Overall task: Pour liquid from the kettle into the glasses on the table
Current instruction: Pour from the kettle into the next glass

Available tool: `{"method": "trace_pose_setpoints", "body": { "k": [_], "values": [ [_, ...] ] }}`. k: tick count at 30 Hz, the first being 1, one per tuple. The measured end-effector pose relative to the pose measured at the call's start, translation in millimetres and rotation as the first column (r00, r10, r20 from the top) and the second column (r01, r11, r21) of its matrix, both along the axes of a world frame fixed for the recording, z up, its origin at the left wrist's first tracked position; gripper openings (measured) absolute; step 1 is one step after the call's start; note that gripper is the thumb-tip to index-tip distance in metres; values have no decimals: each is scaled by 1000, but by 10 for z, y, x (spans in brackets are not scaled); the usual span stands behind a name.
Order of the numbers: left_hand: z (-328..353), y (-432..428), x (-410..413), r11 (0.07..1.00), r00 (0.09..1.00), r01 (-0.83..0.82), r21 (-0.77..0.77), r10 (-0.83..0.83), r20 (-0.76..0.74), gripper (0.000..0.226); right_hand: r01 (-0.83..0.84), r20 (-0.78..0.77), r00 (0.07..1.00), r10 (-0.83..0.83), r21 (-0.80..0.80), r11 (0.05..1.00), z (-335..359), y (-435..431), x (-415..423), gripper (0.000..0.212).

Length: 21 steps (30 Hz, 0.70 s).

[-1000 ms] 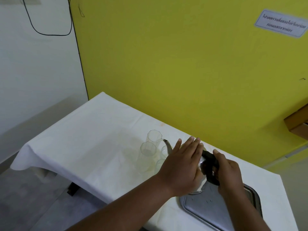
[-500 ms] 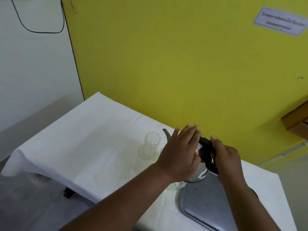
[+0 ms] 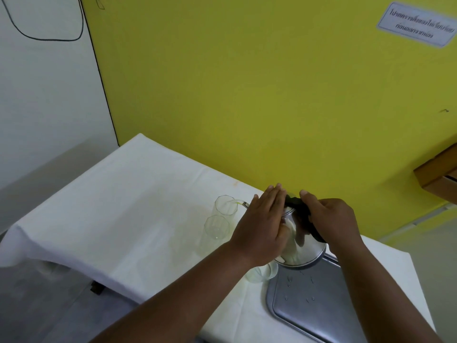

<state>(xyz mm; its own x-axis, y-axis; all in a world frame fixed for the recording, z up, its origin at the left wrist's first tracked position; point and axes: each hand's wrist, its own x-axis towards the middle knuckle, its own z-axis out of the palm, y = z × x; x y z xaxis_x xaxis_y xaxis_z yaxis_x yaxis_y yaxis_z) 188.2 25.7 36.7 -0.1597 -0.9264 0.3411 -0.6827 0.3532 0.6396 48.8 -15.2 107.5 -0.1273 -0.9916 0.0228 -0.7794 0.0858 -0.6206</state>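
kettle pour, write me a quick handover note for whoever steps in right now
Right hand: closed on the kettle's black handle, kettle tipped toward the glasses.
Left hand: flat against the kettle's lid and side, steadying it.
Spout sits at the rim of the far glass; a thin yellowish stream is going in.
Near glass stands just in front of it and looks almost empty. Another glass stands by the metal tray, partly hidden by the left arm; its level is unclear.
Done: pouring into the far glass has begun.
Left: finish it, fill the others, set the kettle down.

Tilted steel kettle [image 3: 305, 246] over far glass [image 3: 224, 205]
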Motion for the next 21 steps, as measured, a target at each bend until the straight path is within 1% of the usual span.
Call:
{"method": "trace_pose_setpoints", "body": {
  "k": [4,9,17,21],
  "values": [
    [13,13,-13,1000,1000,3,-6,-3,-30,69,-14,-53,998,14,1,1000,64,7,9,69],
    [49,28,-40,1000,998,6,-17,-7,-66,70,-32,-71,997,31,-18,999,155,20,0,68],
    [88,25,-61,999,997,19,-40,-21,-68,69,-33,-109,994,29,-35,999,243,22,-34,65],
    [119,28,-81,999,997,18,-45,-22,-77,70,-31,-120,992,28,-21,999,276,30,-45,69]
  ]
}}
